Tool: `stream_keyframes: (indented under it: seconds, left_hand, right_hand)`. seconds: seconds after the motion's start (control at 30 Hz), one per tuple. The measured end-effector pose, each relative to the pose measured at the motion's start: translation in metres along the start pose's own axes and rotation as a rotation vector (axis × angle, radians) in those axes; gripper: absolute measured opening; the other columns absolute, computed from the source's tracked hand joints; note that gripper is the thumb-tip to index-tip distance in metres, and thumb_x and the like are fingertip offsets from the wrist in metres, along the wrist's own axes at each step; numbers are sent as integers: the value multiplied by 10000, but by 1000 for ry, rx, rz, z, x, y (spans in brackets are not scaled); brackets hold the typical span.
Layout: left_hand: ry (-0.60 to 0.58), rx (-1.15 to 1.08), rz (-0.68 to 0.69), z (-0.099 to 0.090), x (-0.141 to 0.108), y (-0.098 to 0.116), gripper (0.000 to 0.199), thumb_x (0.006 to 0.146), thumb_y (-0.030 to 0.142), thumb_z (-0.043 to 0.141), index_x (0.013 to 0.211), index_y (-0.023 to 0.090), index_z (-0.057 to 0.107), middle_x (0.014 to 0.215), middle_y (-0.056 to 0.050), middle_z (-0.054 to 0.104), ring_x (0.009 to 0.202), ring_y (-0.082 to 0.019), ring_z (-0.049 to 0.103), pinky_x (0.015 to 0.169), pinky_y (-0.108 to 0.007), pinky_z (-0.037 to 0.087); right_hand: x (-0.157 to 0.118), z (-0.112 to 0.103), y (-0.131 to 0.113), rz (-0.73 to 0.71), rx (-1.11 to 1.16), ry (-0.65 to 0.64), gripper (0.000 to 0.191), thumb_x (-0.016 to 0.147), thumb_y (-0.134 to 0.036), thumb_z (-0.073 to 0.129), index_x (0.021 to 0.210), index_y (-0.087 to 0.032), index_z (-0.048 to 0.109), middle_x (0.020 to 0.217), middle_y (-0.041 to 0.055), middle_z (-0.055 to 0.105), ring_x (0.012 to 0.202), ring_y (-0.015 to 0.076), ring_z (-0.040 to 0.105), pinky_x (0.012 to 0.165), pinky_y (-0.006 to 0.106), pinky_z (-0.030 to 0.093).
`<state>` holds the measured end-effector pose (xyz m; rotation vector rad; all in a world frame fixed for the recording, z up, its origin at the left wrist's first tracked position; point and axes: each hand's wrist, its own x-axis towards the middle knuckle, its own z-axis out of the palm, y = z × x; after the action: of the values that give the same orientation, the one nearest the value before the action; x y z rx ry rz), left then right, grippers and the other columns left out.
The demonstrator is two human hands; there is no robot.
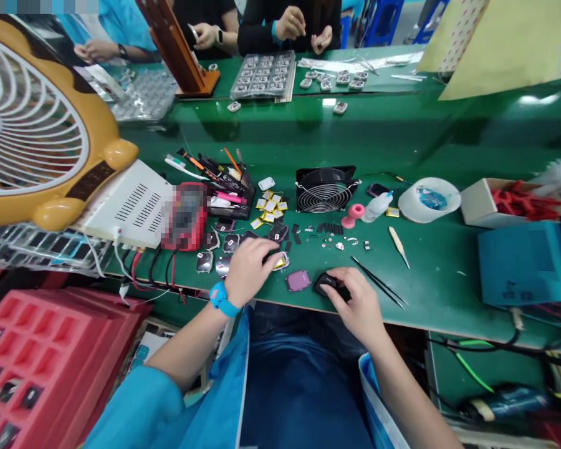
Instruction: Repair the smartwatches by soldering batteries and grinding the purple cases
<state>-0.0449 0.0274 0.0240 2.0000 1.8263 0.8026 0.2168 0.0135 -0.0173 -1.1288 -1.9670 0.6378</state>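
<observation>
The light is bright; glare spots the green panel (pixel 378 134); the outer edges stretch.

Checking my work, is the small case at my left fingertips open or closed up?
Open: the small case at your left hand shows a yellow piece inside its pale rim.

Tweezers (pixel 371 274) obstruct beside the right fingers (pixel 346 275); farther right, bench (pixel 439 274) opens toward blue box (pixel 523 268).

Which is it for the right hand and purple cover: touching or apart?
Apart. The head view shows the black piece and green bench between the right hand and purple cover.
</observation>
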Motion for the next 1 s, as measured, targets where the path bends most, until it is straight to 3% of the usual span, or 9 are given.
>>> stream_keyframes:
  seconds: [0.1, 0.27, 0.33, 0.4, 0.53, 0.67, 0.73, 0.9, 1.0]
  left_hand:
    - [46, 233, 57, 8, 26, -3, 247, 942, 355, 717, 1125, 190, 739, 1162, -140, 741, 1097, -342, 659, 968, -476, 508]
    - [-94, 294, -26, 16, 56, -6, 343, 866, 242, 760, 1198, 185, 696, 1120, -146, 708, 1034, -345, 672, 918, -466, 529]
    - [-78, 136, -53, 11, 58, -8, 322, 860, 226, 735, 1178, 196, 698, 1108, -118, 727, 1032, -311, 682, 954, -456, 533]
    - [-32, -158, -117, 1, 58, -10, 328, 855, 285, 746, 1167, 198, 696, 1116, -101, 747, 1035, -274, 696, 964, -426, 546]
    - [-79, -828, -363, -20, 59, -15, 509, 755, 464, 878, 1156, 200, 708, 1088, -96, 777, 944, -217, 726, 822, -331, 579]
    - [-146, -1023, -504, -25, 58, -15, 569, 666, 460, 954, 1125, 208, 731, 1070, -86, 784, 874, -180, 722, 742, -280, 570]
    - [-112, -932, -435, -21, 56, -13, 525, 697, 455, 927, 1115, 202, 736, 1090, -88, 780, 917, -190, 721, 779, -291, 576]
    - [-56, -232, -82, -7, 51, -10, 273, 820, 273, 783, 1085, 212, 752, 1147, -78, 761, 1061, -244, 694, 961, -404, 566]
    - [-34, -10, 37, -2, 48, -9, 255, 854, 197, 749, 1108, 219, 737, 1174, -72, 744, 1114, -252, 676, 1014, -425, 549]
  right_hand:
    - [1, 0, 0, -4, 11, -1, 118, 1011, -327, 620, 1065, -239, 677, 958, 73, 741, 872, 232, 697, 772, 387, 587]
    - [1, 2, -2, -21, 14, 34, 107, 1020, -311, 616, 1067, -223, 657, 951, 71, 736, 867, 221, 685, 771, 369, 582]
    - [0, 4, -2, -12, 29, 38, 120, 1019, -318, 617, 1077, -223, 663, 953, 72, 734, 876, 227, 684, 784, 376, 583]
    - [1, 5, -1, 2, 46, 34, 137, 1019, -328, 614, 1088, -226, 674, 958, 75, 735, 892, 236, 684, 801, 390, 585]
    - [2, 6, -1, -8, 49, 36, 152, 1027, -333, 600, 1096, -219, 673, 963, 75, 730, 901, 232, 678, 803, 384, 583]
    - [2, 6, 0, -38, 18, 47, 143, 1032, -323, 593, 1081, -206, 658, 952, 75, 726, 881, 225, 673, 793, 368, 580]
    - [2, 5, 0, -48, 11, 48, 132, 1030, -313, 597, 1077, -202, 651, 947, 74, 724, 876, 225, 673, 789, 365, 581]
    - [1, 3, -1, -61, -6, 54, 114, 1015, -287, 621, 1082, -196, 639, 941, 74, 726, 874, 227, 673, 784, 365, 588]
    - [1, 2, -2, -75, -20, 52, 102, 1006, -274, 637, 1068, -194, 628, 935, 71, 726, 866, 221, 673, 778, 348, 589]
